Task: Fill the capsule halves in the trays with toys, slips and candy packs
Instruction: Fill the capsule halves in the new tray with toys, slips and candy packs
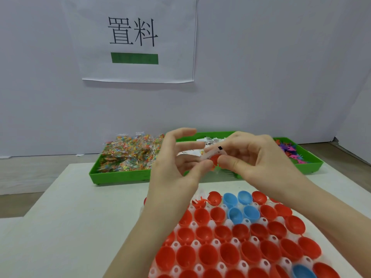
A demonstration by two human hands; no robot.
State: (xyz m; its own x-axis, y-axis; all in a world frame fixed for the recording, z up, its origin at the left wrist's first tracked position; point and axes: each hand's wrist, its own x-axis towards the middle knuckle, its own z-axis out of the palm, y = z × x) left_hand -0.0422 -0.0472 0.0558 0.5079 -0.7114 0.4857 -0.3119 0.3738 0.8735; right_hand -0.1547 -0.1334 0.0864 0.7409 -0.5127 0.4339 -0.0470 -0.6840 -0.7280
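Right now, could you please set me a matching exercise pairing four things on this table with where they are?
Things:
1. candy packs
2. loose toys
3. paper slip
4. orange toy

Places:
A. right end of the green bin
B. on the capsule tray, far edge
C. left end of the green bin
D. between the two hands

Pairs: 1-C, 2-A, 3-D, 4-B

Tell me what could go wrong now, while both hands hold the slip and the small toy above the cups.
1. The right hand and left hand pinch a slip and an orange toy together; either might slip and drop between the cups.
2. One toy already lies on the tray's edge, outside a cup, and may be missed.
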